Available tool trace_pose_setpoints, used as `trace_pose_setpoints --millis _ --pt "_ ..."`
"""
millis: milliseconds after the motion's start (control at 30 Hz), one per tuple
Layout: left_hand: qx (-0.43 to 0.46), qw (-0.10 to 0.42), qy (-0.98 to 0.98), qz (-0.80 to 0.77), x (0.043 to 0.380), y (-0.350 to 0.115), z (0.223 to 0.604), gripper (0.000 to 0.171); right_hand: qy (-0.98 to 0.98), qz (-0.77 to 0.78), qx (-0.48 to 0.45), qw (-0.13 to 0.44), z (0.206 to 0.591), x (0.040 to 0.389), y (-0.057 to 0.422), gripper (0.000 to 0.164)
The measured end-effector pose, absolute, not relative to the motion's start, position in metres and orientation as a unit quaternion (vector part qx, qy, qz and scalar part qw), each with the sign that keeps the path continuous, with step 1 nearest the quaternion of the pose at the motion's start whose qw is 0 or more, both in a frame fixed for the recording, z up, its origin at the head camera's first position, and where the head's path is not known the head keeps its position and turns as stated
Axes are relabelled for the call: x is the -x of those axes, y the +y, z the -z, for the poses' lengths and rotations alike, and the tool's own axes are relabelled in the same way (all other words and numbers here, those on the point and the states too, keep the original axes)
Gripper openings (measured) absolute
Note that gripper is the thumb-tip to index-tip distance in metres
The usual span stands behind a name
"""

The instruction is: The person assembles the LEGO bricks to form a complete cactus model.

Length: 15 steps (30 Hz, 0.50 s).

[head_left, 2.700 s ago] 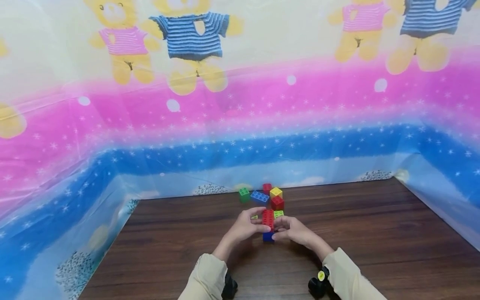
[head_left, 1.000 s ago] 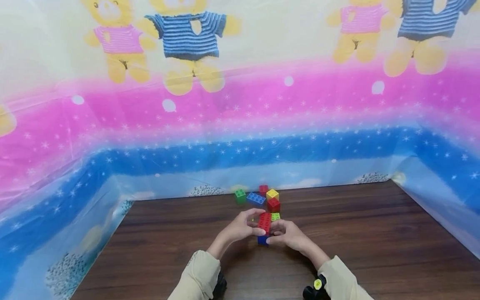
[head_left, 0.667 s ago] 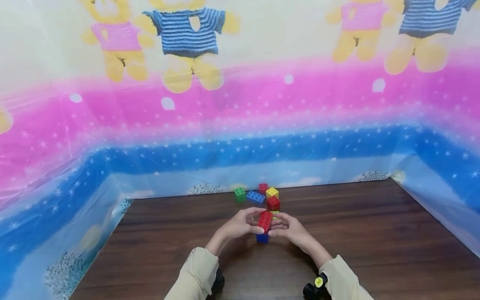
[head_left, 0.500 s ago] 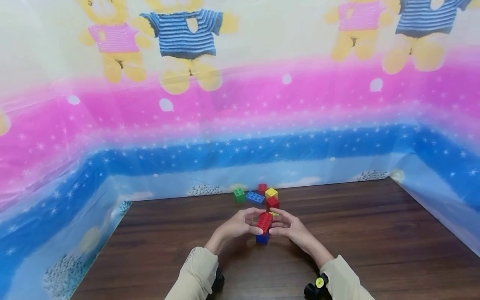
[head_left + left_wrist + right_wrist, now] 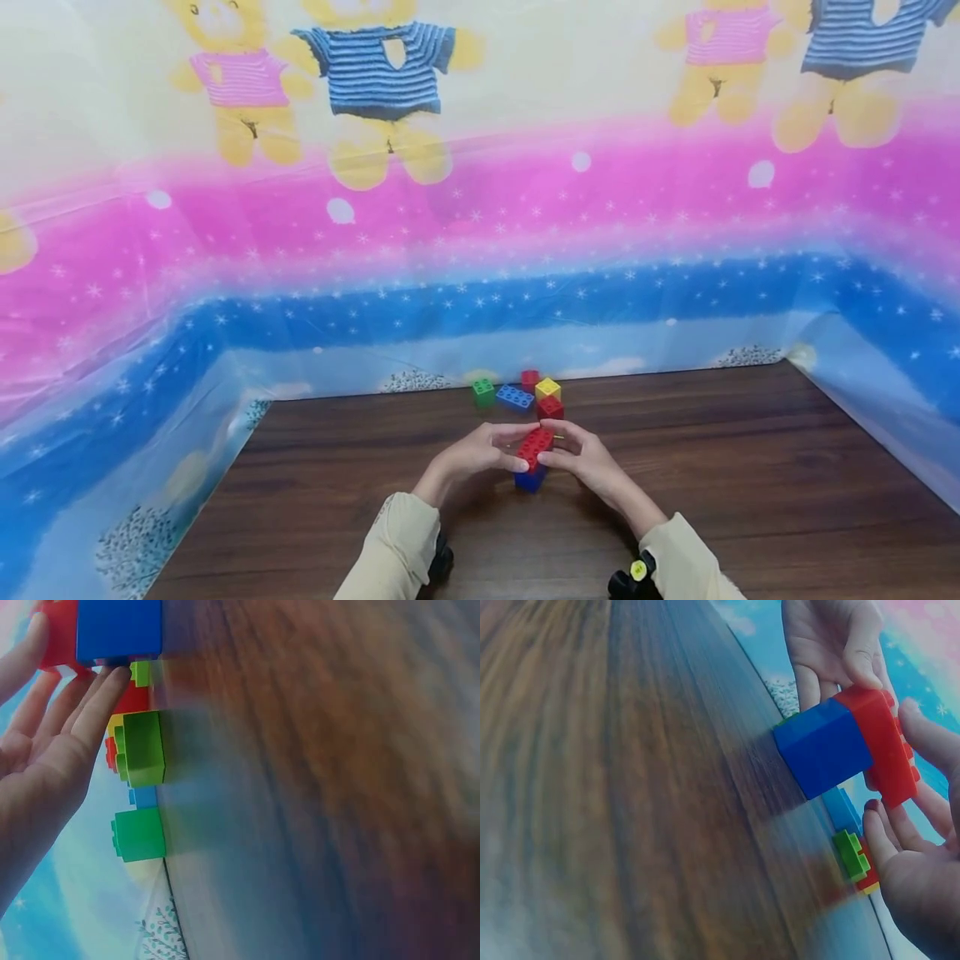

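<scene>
A long red building brick (image 5: 534, 447) lies across the top of a dark blue building brick (image 5: 530, 478), which rests on the wooden table. My left hand (image 5: 472, 452) holds the red brick from the left, thumb on its near end and fingers toward the far side. From the other side my right hand (image 5: 588, 463) holds it too, its thumb on the near right side and its fingers around the far end. In the right wrist view, red brick (image 5: 881, 742) and blue brick (image 5: 825, 746) sit one against the other, with the red studs facing the right thumb.
Behind the hands stand a green brick (image 5: 483, 392), a light blue brick (image 5: 515, 397), a yellow brick (image 5: 548, 389) and two red bricks, the nearer red brick (image 5: 551, 407) just past my fingertips. A lime green brick (image 5: 142, 748) shows in the left wrist view. Printed cloth (image 5: 450, 325) borders the table (image 5: 337, 500).
My right hand's fingers have shifted from low beside the blue brick up to the red brick's side and far end. The two bricks have turned slightly, far end rightward. The left hand keeps its hold.
</scene>
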<state>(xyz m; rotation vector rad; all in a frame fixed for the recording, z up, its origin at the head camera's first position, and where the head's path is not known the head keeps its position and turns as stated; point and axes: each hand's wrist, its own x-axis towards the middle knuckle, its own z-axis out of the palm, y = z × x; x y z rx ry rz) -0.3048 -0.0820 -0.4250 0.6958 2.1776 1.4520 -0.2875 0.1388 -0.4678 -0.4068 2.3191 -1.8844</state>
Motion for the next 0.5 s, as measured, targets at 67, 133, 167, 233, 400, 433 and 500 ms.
trace_pose_setpoints --millis 67,133,167,233,400,433,500 --pt "-0.250 0.218 0.783 -0.526 0.3065 -0.0817 0.4251 0.059 0.770 0.623 0.124 0.053 0.4678 0.2874 0.1377 0.055" --pt "-0.248 0.223 0.780 -0.530 0.3088 -0.0813 0.4257 0.057 0.772 0.623 0.120 0.046 0.4682 0.2879 0.1376 0.051" --pt "-0.245 0.225 0.779 -0.532 0.3102 -0.0810 0.4265 0.056 0.772 0.623 0.120 0.044 0.4683 0.2880 0.1377 0.050" --pt "-0.243 0.228 0.776 -0.536 0.3120 -0.0809 0.4280 0.055 0.770 0.625 0.120 0.043 0.4686 0.2881 0.1379 0.048" --pt "-0.227 0.232 0.770 -0.550 0.3117 -0.0823 0.4305 0.051 0.768 0.627 0.122 0.044 0.4688 0.2884 0.1388 0.047" --pt "-0.226 0.231 0.769 -0.551 0.3116 -0.0823 0.4306 0.050 0.768 0.628 0.119 0.044 0.4685 0.2886 0.1391 0.047" --pt "-0.224 0.225 0.774 -0.547 0.3116 -0.0819 0.4293 0.048 0.767 0.630 0.113 0.042 0.4678 0.2893 0.1398 0.046"
